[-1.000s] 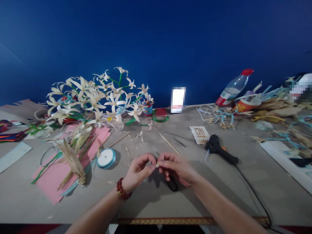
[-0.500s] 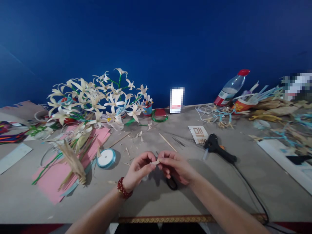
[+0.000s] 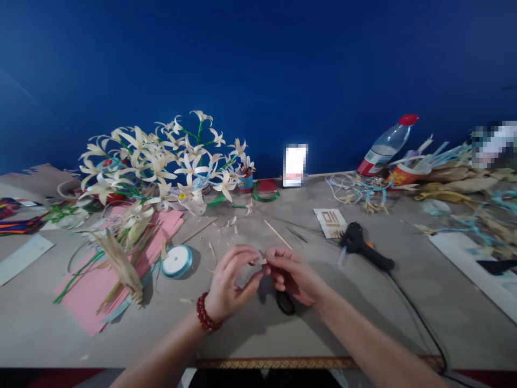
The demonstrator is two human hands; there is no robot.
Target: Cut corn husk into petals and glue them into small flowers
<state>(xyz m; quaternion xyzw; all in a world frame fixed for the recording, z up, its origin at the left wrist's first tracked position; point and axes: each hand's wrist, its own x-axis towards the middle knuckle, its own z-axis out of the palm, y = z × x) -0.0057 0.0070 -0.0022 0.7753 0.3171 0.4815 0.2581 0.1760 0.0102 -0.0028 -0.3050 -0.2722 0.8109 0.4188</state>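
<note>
My right hand (image 3: 293,272) pinches a small pale strip (image 3: 262,261), which looks like a bit of dried husk, between thumb and fingertips. At the strip's left end is my left hand (image 3: 232,283), its thumb and fingers apart; whether a fingertip touches the strip is unclear. A red bead bracelet circles the left wrist. Under the right hand shows the black handle loop of scissors (image 3: 286,303), with a dark blade tip just above the strip. The hand hides the rest of the scissors, and I cannot tell if it holds them.
A black glue gun (image 3: 369,248) with its cord lies to the right. On the left are a blue ribbon spool (image 3: 176,261), pink paper (image 3: 86,302) and dried husks (image 3: 121,267). Pale husk flowers (image 3: 157,164), a lit screen (image 3: 294,164) and a tilted bottle (image 3: 383,146) stand behind.
My left thumb has come away from the strip and the left fingers have spread. My right hand keeps its pinch on the strip.
</note>
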